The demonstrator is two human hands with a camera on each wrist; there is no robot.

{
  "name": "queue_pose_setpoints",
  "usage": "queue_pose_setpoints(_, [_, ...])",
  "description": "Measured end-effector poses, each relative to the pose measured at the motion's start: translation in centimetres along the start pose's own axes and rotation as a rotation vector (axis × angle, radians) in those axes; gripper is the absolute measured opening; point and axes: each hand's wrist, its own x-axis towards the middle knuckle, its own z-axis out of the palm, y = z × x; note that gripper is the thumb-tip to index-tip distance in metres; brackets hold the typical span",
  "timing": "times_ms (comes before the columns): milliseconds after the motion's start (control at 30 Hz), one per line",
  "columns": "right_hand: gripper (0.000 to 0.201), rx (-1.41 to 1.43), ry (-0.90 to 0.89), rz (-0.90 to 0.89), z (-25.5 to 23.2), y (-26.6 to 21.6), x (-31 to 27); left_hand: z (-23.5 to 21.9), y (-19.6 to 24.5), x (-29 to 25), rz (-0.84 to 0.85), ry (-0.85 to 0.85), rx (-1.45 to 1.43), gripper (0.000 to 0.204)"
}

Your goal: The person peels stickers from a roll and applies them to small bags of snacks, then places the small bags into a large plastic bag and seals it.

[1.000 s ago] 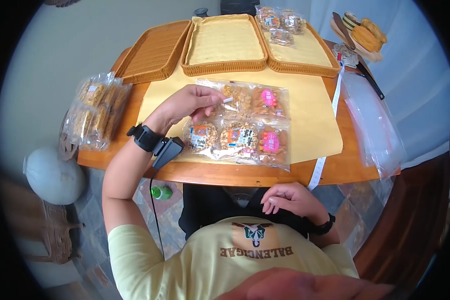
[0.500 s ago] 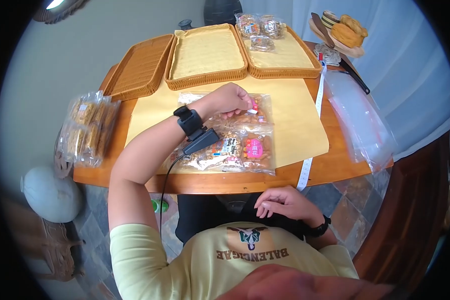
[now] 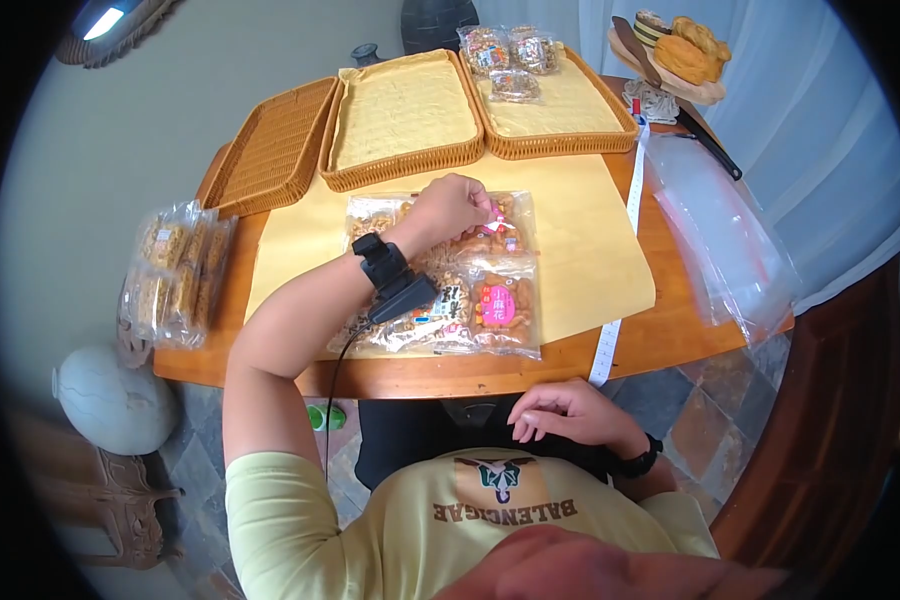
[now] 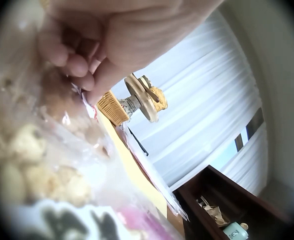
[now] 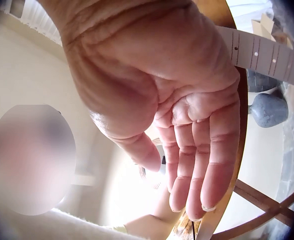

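Note:
Two rows of clear-wrapped snack packets lie on the yellow paper in the middle of the table. Golden fried-dough pieces fill the two right-hand packets, which bear pink labels; popped-grain clusters show in the front row. Over the back right packet, my left hand pinches a small white piece between thumb and fingertips, right at its pink label. Its forearm hides part of the left packets. Held loosely above my lap, my right hand has nothing in it; the right wrist view shows its bare palm.
Three wicker trays line the back; the right one holds several snack packets. Bagged snack bars stand at the left edge. On the right lie a white measuring tape, clear plastic bags and a black-handled knife.
My left hand has moved right, from the back middle packet to the back right one, still pinching the white piece. The head view has shifted slightly; my right hand stays near my lap.

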Motion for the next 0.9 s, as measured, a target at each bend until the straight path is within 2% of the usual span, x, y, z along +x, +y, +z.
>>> queue_pose_setpoints(133, [0.019,-0.022,0.007,0.020,0.1,-0.1,0.0,0.3,0.8,-1.0,0.005,0.083,0.131,0.013])
queue_pose_setpoints(200, [0.019,-0.026,0.010,0.019,0.1,-0.1,-0.1,0.4,0.7,-1.0,0.130,0.223,0.406,0.016])
queue_pose_setpoints(333, [0.020,-0.037,0.037,0.013,0.4,-0.3,-0.3,0.2,0.9,-1.1,0.093,0.191,0.473,0.018])
queue_pose_setpoints(433, [0.021,-0.076,0.070,-0.006,0.4,-0.4,-0.5,0.1,0.5,-0.8,0.209,0.123,0.496,0.024])
queue_pose_setpoints(500, [0.021,-0.098,0.120,-0.019,0.5,-0.8,-1.0,-0.1,0.8,-0.7,0.188,0.042,0.599,0.030])
queue_pose_setpoints(567, [0.021,-0.302,0.135,-0.033,0.1,-1.9,-1.4,0.0,1.3,-0.8,0.215,0.037,0.650,0.032])
queue_pose_setpoints(600, [0.021,-0.306,0.159,-0.031,-0.3,-2.9,-1.7,0.0,1.7,-1.0,0.210,0.050,0.701,0.034])
queue_pose_setpoints(633, [0.020,-0.477,0.174,-0.016,-0.8,-4.3,-2.1,-0.2,2.3,-1.3,0.187,0.028,0.765,0.035])
queue_pose_setpoints(667, [0.019,-0.647,0.185,0.002,-1.4,-5.5,-2.5,-0.5,2.8,-1.7,0.203,0.026,0.761,0.035])
queue_pose_setpoints(700, [0.019,-0.741,0.280,-0.061,-2.0,-6.4,-2.7,-0.9,3.1,-2.0,0.192,0.011,0.735,0.036])
queue_pose_setpoints(733, [0.020,-0.720,0.350,-0.051,-2.9,-7.3,-2.9,-1.3,3.0,-2.3,0.181,-0.005,0.710,0.038])
queue_pose_setpoints(767, [0.018,-0.839,0.452,-0.044,-4.0,-8.7,-2.9,-1.6,2.4,-2.6,0.236,0.037,0.687,0.037])
queue_pose_setpoints(800, [0.015,-0.755,0.508,-0.108,-5.9,-9.0,-2.8,-2.0,2.1,-3.2,0.251,0.033,0.685,0.037])
queue_pose_setpoints(867, [0.012,-0.588,0.632,-0.085,-9.9,-10.5,-1.9,-3.0,1.9,-5.2,0.259,0.086,0.401,0.033])
queue_pose_setpoints(900, [0.015,-0.621,0.689,-0.058,-12.5,-11.1,-1.2,-3.5,1.3,-6.0,0.271,0.077,0.334,0.029])
